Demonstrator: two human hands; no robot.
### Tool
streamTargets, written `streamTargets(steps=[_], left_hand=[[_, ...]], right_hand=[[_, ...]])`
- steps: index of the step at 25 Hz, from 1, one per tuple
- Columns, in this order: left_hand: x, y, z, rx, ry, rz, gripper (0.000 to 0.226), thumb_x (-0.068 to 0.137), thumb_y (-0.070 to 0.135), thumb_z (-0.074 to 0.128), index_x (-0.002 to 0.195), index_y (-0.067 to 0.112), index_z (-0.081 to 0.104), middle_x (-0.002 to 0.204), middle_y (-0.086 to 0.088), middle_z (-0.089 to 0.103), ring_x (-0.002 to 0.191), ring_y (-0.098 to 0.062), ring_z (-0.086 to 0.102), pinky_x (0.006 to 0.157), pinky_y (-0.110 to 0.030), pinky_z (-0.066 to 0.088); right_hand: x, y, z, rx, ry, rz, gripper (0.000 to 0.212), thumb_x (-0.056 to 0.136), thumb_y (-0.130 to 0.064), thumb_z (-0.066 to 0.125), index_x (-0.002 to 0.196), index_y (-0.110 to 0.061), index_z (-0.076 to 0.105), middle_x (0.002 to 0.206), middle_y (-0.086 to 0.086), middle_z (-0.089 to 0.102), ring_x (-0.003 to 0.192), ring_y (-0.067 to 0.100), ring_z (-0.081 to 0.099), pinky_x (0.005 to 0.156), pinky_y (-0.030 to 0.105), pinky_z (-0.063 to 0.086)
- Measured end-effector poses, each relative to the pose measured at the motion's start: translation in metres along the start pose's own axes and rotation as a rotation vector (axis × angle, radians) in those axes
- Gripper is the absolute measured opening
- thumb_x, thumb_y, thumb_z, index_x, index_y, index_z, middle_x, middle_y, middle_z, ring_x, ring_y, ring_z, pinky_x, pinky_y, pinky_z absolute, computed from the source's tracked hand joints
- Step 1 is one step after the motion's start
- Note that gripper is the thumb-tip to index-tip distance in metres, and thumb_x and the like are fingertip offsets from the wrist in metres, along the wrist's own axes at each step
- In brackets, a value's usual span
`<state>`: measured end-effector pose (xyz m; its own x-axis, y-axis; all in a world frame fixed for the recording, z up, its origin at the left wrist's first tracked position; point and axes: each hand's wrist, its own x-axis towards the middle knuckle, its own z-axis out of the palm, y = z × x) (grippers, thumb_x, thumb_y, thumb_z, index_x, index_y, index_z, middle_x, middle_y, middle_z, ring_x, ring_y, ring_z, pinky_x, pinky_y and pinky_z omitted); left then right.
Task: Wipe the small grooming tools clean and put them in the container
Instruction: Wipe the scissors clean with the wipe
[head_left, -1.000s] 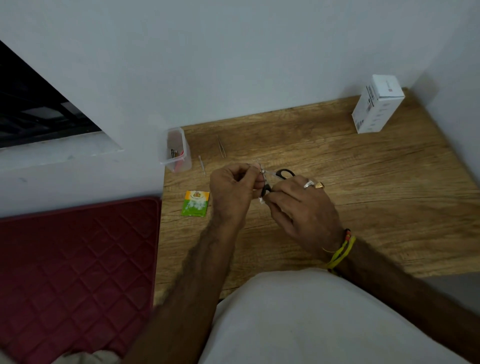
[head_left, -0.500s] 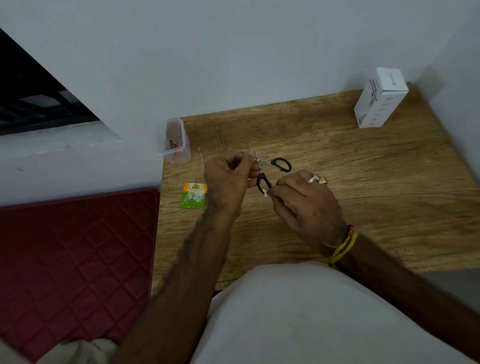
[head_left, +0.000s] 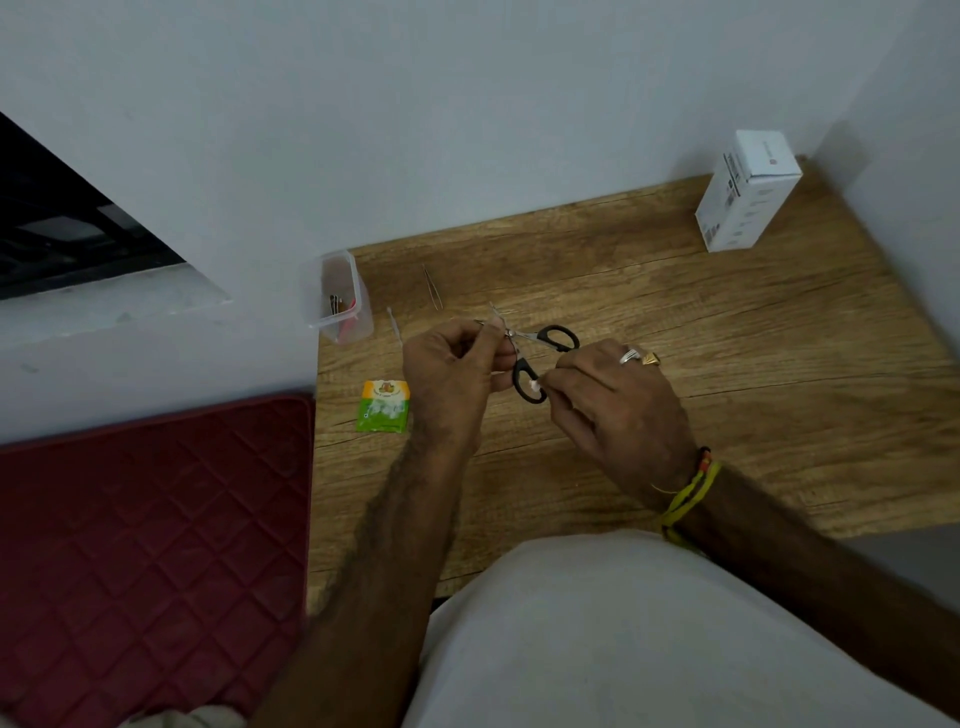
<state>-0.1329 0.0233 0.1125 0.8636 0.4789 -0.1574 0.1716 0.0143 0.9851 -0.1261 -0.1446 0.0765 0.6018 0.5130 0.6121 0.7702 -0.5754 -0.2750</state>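
1. The left hand (head_left: 452, 374) is raised over the wooden table (head_left: 727, 364), its fingers curled and pinching the blade end of a small pair of scissors (head_left: 535, 358).
2. The scissors have black handles, spread apart; one loop points away toward the wall, the other points down toward the person.
3. The right hand (head_left: 618, 400) has its fingertips closed on a small white wad (head_left: 533, 385), which it presses against the nearer black loop. Two rings sit on this hand and coloured threads wrap its wrist.
4. A clear plastic container (head_left: 343, 296) stands at the table's left far corner, near the wall, well left of the hands; a few small items lie inside, one of them red, too small to name.
5. A pair of thin metal tweezers (head_left: 432, 286) lies on the table between the container and the hands.
6. A slim pale stick (head_left: 395, 325) lies just right of the container; what it is I cannot tell.
7. A green and orange sachet (head_left: 384, 405) lies flat just left of the left wrist.
8. A white box (head_left: 743, 192) stands upright at the far right corner.
9. A dark red quilted mat (head_left: 150, 545) lies left of the table.
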Motion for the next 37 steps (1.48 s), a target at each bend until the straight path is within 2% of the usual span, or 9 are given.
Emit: streamTargets(steps=[5, 9, 14, 22, 27, 33, 37], left_hand=[[0.001, -0.002, -0.001, 0.008, 0.001, 0.007, 0.016, 0.094, 0.011, 0.068, 0.081, 0.002, 0.072, 0.068, -0.008, 0.071, 0.061, -0.017, 0.07, 0.053, -0.027, 0.055], [-0.003, -0.002, 0.0, 0.028, -0.005, 0.022, 0.018, 0.094, 0.01, 0.068, 0.077, 0.008, 0.072, 0.067, -0.006, 0.071, 0.059, -0.014, 0.07, 0.052, -0.024, 0.054], [-0.004, -0.004, -0.001, 0.022, -0.017, 0.02, 0.017, 0.094, 0.012, 0.069, 0.078, 0.005, 0.073, 0.068, -0.008, 0.072, 0.059, -0.014, 0.07, 0.051, -0.024, 0.054], [-0.007, -0.005, 0.001, 0.039, -0.036, 0.048, 0.02, 0.094, 0.013, 0.069, 0.076, 0.004, 0.073, 0.068, -0.007, 0.073, 0.062, -0.019, 0.072, 0.053, -0.029, 0.056], [-0.01, -0.003, 0.0, 0.04, -0.066, 0.054, 0.016, 0.094, 0.011, 0.068, 0.08, 0.006, 0.073, 0.067, -0.003, 0.073, 0.063, -0.018, 0.073, 0.053, -0.03, 0.057], [-0.01, -0.004, 0.003, 0.043, -0.059, 0.04, 0.015, 0.094, 0.01, 0.068, 0.083, 0.002, 0.074, 0.069, -0.007, 0.074, 0.065, -0.021, 0.074, 0.053, -0.029, 0.057], [-0.011, -0.008, 0.0, 0.068, -0.068, 0.023, 0.018, 0.095, 0.011, 0.066, 0.082, 0.001, 0.073, 0.071, -0.009, 0.074, 0.067, -0.023, 0.074, 0.054, -0.032, 0.058]], right_hand=[[0.006, 0.001, 0.003, 0.056, 0.024, 0.045, 0.01, 0.092, -0.011, 0.069, 0.096, -0.003, 0.073, 0.096, 0.011, 0.07, 0.084, 0.03, 0.065, 0.07, 0.048, 0.053], [0.006, -0.002, 0.004, 0.069, 0.034, 0.072, 0.01, 0.093, -0.012, 0.068, 0.095, -0.004, 0.073, 0.096, 0.01, 0.07, 0.082, 0.029, 0.065, 0.069, 0.048, 0.053], [0.01, -0.006, 0.006, 0.063, 0.027, 0.122, 0.011, 0.092, -0.013, 0.067, 0.095, -0.004, 0.073, 0.096, 0.01, 0.069, 0.082, 0.029, 0.064, 0.068, 0.048, 0.053], [0.014, -0.01, 0.005, 0.025, 0.018, 0.066, 0.015, 0.094, -0.016, 0.063, 0.095, -0.005, 0.074, 0.092, 0.009, 0.068, 0.079, 0.028, 0.063, 0.065, 0.045, 0.051], [0.016, -0.004, 0.007, 0.003, -0.021, 0.122, 0.016, 0.095, -0.016, 0.061, 0.101, -0.005, 0.071, 0.097, 0.01, 0.068, 0.082, 0.029, 0.062, 0.067, 0.049, 0.052], [0.019, -0.002, 0.006, -0.019, 0.006, 0.105, 0.018, 0.097, -0.018, 0.059, 0.101, -0.007, 0.073, 0.095, 0.009, 0.068, 0.081, 0.028, 0.061, 0.066, 0.044, 0.051], [0.016, -0.005, 0.008, -0.007, -0.045, 0.115, 0.017, 0.095, -0.019, 0.061, 0.099, -0.008, 0.073, 0.094, 0.007, 0.067, 0.083, 0.027, 0.06, 0.067, 0.045, 0.051]])
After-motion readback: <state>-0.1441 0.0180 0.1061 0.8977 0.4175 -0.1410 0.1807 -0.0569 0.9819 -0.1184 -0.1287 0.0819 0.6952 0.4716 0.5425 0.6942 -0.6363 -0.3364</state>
